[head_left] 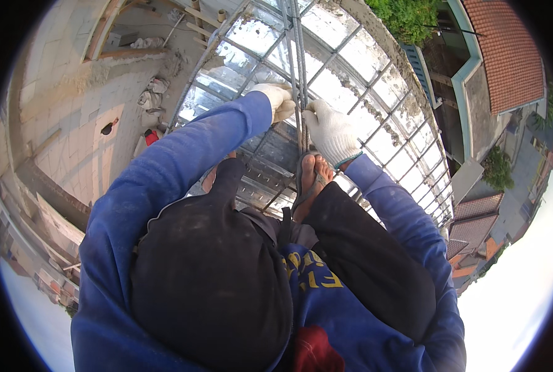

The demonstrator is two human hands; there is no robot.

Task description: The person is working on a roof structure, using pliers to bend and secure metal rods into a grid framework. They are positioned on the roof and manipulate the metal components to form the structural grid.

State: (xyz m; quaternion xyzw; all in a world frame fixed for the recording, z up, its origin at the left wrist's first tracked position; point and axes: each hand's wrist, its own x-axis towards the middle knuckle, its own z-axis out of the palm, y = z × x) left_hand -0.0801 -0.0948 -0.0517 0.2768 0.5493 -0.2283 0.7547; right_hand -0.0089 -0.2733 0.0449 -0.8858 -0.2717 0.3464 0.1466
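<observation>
A bundle of long steel reinforcing bars runs away from me between my two gloved hands. On its left side, my left hand has its fingers curled together close against the bars. My right hand, also in a white knitted glove, bends its fingers against the bundle's right side. Anything thin pinched in either hand is too small to make out. Under the bars lies a grid of rebar over shiny metal sheeting. My sandalled foot rests just below my right hand, beside the bundle.
A rough concrete edge curves along the right, with tiled roofs and green trees far below. To the left are a pale block wall, sacks and a red object on a lower level.
</observation>
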